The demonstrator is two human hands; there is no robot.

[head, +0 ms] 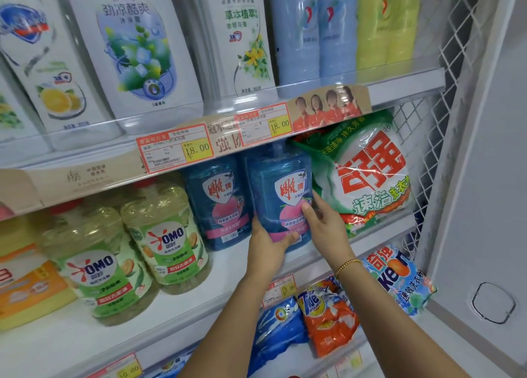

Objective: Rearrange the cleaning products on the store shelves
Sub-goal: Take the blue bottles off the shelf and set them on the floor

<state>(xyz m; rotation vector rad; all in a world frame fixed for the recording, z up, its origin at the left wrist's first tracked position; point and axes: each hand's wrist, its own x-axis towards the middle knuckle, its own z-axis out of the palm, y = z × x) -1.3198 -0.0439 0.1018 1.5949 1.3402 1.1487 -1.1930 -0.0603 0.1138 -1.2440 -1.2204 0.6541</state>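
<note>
Blue detergent bottle (281,189) at middle shelf (222,266), between twin bottle (216,203) and green washing-powder bag (370,172). Left hand (266,246) gripped its base, right hand (325,223) clasped its side, likely squaring it.

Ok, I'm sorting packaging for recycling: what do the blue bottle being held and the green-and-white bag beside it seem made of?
The blue bottle, gripped by the left hand and right hand, looks like glossy translucent plastic: its wall shows depth and soft highlights. The green-and-white bag looks like thin glossy plastic film: it wrinkles and throws bright glare streaks. The exact plastic cannot be told.
</note>
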